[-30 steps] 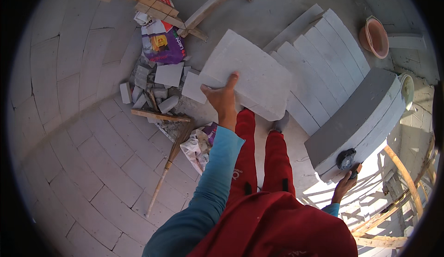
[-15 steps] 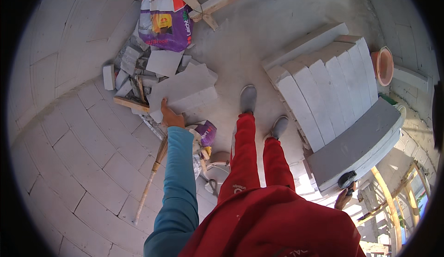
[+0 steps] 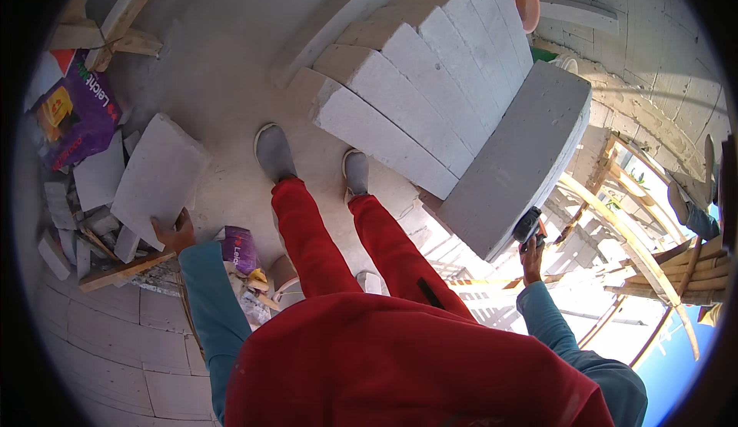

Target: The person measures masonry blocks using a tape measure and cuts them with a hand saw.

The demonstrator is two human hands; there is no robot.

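At the left, my left hand (image 3: 175, 235) is closed on the near edge of a pale grey block (image 3: 160, 177) that leans on a heap of rubble; part of its grip is hidden. My right hand (image 3: 532, 261) reaches to the right and grips a black tool (image 3: 527, 225) with an orange part, its exact kind unclear. That tool is at the near end of a long, darker grey block (image 3: 513, 154). Behind this block, several pale blocks (image 3: 430, 93) stand side by side in a row.
Purple bags (image 3: 86, 116) and a timber frame (image 3: 123, 23) are at the far left. A smaller purple bag (image 3: 241, 250) sits by my left forearm. An orange bucket (image 3: 525, 3) stands beyond the blocks. Bamboo poles (image 3: 615, 219) and another person's leg (image 3: 698, 221) show at the right.
My view has swung to the right, so the blocks and rubble have shifted left in it. My right forearm has come into sight. Both hands stay at the same things.
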